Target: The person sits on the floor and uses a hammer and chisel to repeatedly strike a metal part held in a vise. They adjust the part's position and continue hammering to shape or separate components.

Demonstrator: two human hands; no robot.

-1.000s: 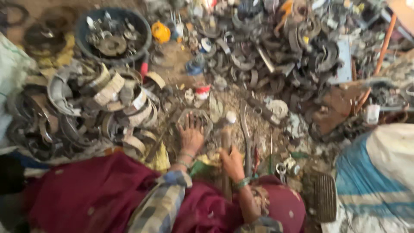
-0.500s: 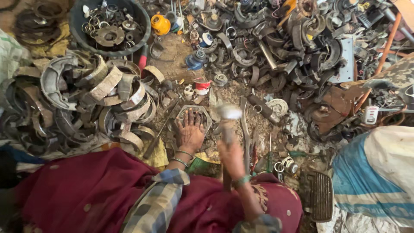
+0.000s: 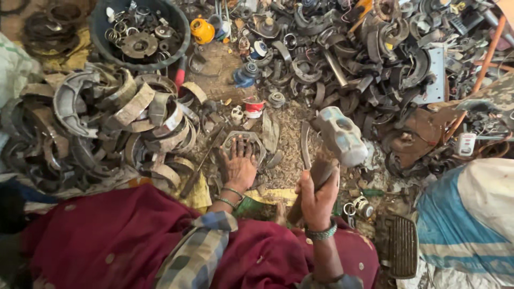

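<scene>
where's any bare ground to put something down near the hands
One open patch: the gritty ground between the left hand and the raised hammer in the right hand. A smaller bare spot lies below the tub. The curved-strip heap and scrap pile are crowded.

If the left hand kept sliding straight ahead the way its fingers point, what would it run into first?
The left hand already lies flat on a rounded metal plate, fingers pointing up the picture. Straight beyond the plate's far edge, the red and white cap looks like the first thing, though depth is uncertain.
</scene>
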